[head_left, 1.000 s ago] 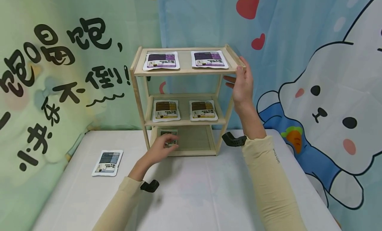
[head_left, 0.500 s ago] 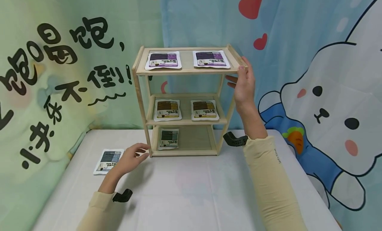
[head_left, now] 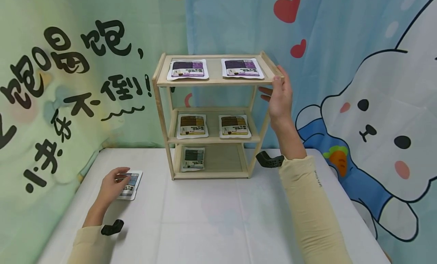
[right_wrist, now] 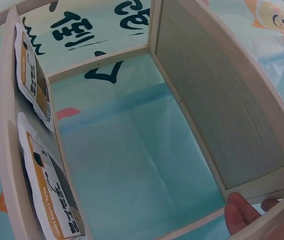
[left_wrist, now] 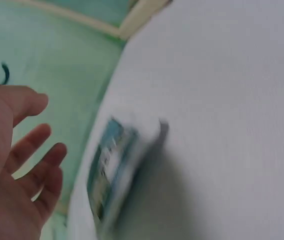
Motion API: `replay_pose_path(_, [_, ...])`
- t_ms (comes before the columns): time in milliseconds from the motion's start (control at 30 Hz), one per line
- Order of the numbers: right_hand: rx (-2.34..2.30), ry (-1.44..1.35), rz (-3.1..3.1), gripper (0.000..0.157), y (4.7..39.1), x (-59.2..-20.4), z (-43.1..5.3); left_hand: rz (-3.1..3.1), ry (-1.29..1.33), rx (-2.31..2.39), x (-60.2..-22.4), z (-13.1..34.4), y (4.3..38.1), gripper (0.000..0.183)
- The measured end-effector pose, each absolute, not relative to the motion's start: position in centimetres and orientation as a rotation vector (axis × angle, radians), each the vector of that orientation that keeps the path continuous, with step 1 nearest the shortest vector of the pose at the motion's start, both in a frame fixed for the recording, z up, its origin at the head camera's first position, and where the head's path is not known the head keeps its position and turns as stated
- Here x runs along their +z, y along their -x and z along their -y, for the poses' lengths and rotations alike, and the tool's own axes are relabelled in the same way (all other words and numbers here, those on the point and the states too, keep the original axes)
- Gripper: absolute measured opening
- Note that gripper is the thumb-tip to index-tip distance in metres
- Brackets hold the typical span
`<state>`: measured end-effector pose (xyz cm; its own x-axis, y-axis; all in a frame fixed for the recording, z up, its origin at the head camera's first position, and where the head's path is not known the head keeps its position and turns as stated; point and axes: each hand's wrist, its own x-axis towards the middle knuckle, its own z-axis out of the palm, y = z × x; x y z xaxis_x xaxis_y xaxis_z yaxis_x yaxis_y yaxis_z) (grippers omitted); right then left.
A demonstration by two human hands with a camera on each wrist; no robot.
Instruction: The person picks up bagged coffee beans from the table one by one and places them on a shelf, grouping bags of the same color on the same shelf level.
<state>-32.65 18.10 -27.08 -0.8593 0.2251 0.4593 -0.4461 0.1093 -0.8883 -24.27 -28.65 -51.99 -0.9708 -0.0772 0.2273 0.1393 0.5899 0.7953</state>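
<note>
A flat white coffee pouch with a blue-grey label (head_left: 131,188) lies on the white table at the left. My left hand (head_left: 110,186) is over its left part, fingers spread and slightly bent. In the left wrist view the hand (left_wrist: 19,185) shows a gap between thumb and fingers, with the blurred pouch (left_wrist: 109,172) beyond them. My right hand (head_left: 282,102) grips the upper right corner of a three-tier wooden shelf (head_left: 211,82). In the right wrist view, its fingertips (right_wrist: 239,210) curl under the top tier's frame.
Two purple-label pouches, left (head_left: 187,69) and right (head_left: 242,68), lie on the top tier. Two brown-and-yellow ones, left (head_left: 192,126) and right (head_left: 234,126), are on the middle tier. A green-label pouch (head_left: 193,159) sits at the bottom left. Printed curtains (head_left: 218,25) hang behind.
My left hand has left the green-label pouch on the bottom tier and moved left to the blue-grey pouch on the table. My right hand keeps its grip on the shelf corner.
</note>
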Motion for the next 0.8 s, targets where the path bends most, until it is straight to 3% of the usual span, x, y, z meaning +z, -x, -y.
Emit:
replay_pose_path(300, [1.799,-0.231,1.904,0.049,32.5,-27.1,-18.1,2.541,-0.264,-1.296,-53.7,30.4,23.7,0.039])
replay_pose_path(800, [1.795,-0.234,1.889,0.049,32.6,-27.2,-18.0,2.644,-0.296,-1.213,-55.4,30.4,24.3,0.059])
